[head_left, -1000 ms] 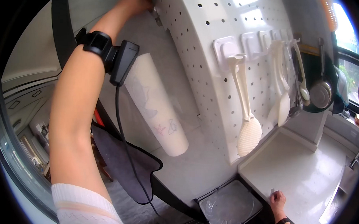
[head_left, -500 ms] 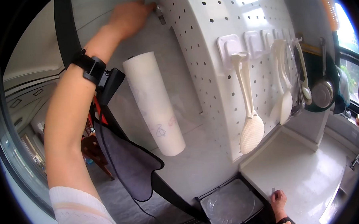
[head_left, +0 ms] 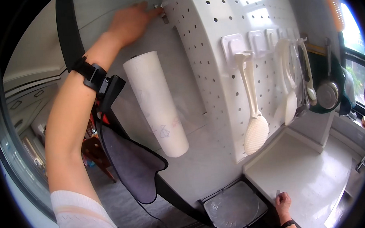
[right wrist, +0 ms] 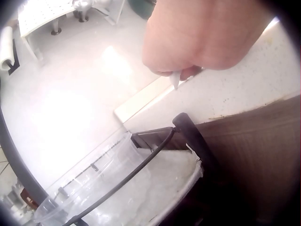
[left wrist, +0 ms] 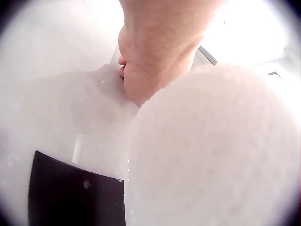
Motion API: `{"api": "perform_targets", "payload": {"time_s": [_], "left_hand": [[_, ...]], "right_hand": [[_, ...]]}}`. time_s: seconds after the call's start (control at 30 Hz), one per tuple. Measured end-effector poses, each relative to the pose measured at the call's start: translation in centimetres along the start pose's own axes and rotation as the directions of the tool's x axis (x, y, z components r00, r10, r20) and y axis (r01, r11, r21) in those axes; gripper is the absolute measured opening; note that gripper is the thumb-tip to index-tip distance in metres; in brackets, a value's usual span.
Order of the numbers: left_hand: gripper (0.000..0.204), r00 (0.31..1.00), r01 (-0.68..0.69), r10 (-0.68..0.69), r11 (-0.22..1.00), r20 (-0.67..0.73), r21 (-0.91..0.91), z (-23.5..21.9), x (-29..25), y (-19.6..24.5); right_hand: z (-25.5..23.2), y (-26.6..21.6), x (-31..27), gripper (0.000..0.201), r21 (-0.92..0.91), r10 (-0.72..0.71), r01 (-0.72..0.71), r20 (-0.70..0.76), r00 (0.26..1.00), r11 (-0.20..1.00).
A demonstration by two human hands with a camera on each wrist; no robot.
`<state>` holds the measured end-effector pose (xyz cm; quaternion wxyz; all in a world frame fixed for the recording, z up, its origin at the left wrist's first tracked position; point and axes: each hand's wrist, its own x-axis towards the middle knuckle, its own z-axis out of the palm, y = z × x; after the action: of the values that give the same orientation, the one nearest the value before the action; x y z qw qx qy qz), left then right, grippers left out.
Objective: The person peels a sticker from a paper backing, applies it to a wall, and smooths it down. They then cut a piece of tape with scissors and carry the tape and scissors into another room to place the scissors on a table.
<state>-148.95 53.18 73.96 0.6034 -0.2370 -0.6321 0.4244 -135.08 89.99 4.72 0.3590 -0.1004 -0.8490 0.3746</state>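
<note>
Jutting lengthwise from pinching right hand (head_left: 283, 204), away from wrist, pale sliver (right wrist: 175, 80); left hand (head_left: 129, 26) at fitting (head_left: 165, 19), grip unclear.

A small, shiny metal fitting (head_left: 165, 17) is seen beside the pegboard's (head_left: 211, 35) edge. A small, pointed pale piece (right wrist: 176, 80) is pinched in the right hand (right wrist: 202, 33), point down.

I see a white knit sleeve (head_left: 83, 214) banded in pale peach. Black straps (head_left: 89, 73) ring both wrists, the left bearing a boxy black camera (head_left: 111, 92).
</note>
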Motion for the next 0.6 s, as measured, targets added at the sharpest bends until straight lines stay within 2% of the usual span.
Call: {"api": "perform_targets", "payload": {"time_s": [0.07,0.13,0.17,0.23,0.27,0.33,0.4,0.47,0.53,0.6], "left_hand": [[0.058,1.0,-0.001,0.001,1.0,0.009,0.012,-0.6,0.3,0.3],[0.05,0.983,0.034,-0.041,0.998,0.177,0.044,-1.3,0.5,0.5],[0.05,0.983,0.034,-0.041,0.998,0.177,0.043,-0.9,0.4,0.4],[0.059,0.999,-0.028,0.027,0.999,0.025,0.031,-0.6,0.3,0.2],[0.059,0.999,-0.027,0.027,0.999,0.025,0.031,-0.8,0.3,0.3],[0.048,0.988,-0.004,-0.004,0.998,0.152,0.056,-1.3,0.2,0.6],[0.048,0.992,-0.021,0.012,0.997,0.124,0.072,-0.9,0.0,0.5],[0.049,0.995,-0.037,0.029,0.995,0.096,0.089,-0.8,-0.1,0.7],[0.049,0.987,-0.045,0.025,0.992,0.159,0.122,-0.8,-0.2,0.9],[0.054,0.986,-0.049,0.032,0.994,0.165,0.096,-1.0,-0.4,1.1]], "right_hand": [[0.0,-0.1,0.0,0.009,0.014,0.024,-0.024,-0.017,1.0,1.0],[-0.1,-0.6,0.0,0.009,0.007,0.008,-0.008,-0.037,0.999,1.0],[-0.1,-0.8,0.1,0.009,0.0,-0.01,0.01,-0.059,0.998,1.0],[-0.1,-0.8,0.1,0.009,-0.003,-0.012,0.012,-0.061,0.998,1.0],[-0.1,-0.7,0.1,0.009,-0.005,-0.015,0.015,-0.064,0.998,1.0],[-0.1,-0.6,0.1,0.009,-0.001,-0.013,0.013,-0.053,0.998,1.0],[-0.1,-0.2,-0.1,0.009,0.003,-0.011,0.011,-0.042,0.999,1.0],[-0.1,0.4,-0.2,0.01,0.005,0.063,-0.063,0.045,0.997,0.998],[-0.1,0.5,-0.3,0.01,0.004,0.048,-0.048,0.033,0.998,0.999],[-0.1,0.4,-0.2,0.01,0.005,0.033,-0.033,0.021,0.999,0.999]]}}
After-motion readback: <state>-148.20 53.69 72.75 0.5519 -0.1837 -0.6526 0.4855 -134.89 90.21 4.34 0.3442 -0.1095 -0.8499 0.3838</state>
